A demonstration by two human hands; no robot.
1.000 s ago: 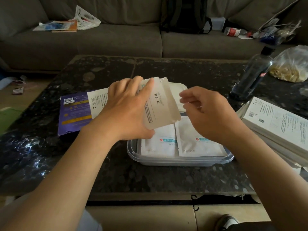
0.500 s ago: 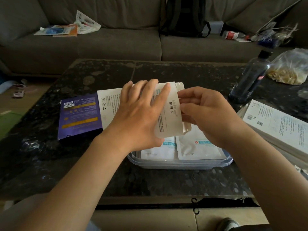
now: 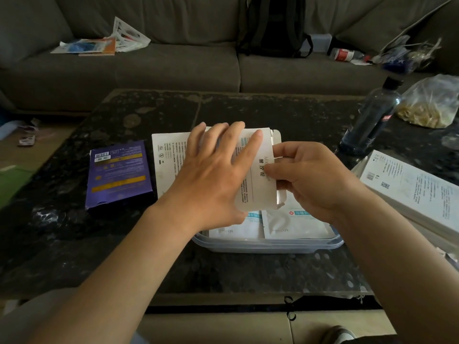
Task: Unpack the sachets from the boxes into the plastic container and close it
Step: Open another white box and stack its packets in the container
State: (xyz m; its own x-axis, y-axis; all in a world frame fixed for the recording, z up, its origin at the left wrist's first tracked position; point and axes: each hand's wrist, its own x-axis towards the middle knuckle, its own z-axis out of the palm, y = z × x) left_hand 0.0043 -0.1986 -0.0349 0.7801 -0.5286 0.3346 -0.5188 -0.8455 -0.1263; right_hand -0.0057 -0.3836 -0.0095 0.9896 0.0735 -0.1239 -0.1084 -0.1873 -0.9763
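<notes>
Holding one box, left hand: back toward the camera, fingers spread across the printed face of the held white box, thumb tucked out of sight at its near edge, so that the box was gripped. The box hung tilted above the far part of the plastic container, its open end turned rightward, with a flap standing out at the far corner.

Right hand: fingers curled, thumb and forefinger pinching at the open end of the held box. Whether they nipped a flap or a sachet edge could not be told.

Plastic container: clear, shallow, open-topped, set on the dark stone table directly before the person. Contents were two white sachets lying flat side by side, the left sachet and the right sachet. Each had a blue label band, and both were partly covered by the hands and the box.

Other boxes: one flat white box lay on the table behind the left hand. A purple box lay just beside it on the left. A stack of white boxes stood at the table's right edge.

Sundries: a dark bottle with a black cap stood at the far right. A clear plastic bag of pale contents lay near it. A grey sofa stood behind the table, bearing loose papers and a black backpack.
</notes>
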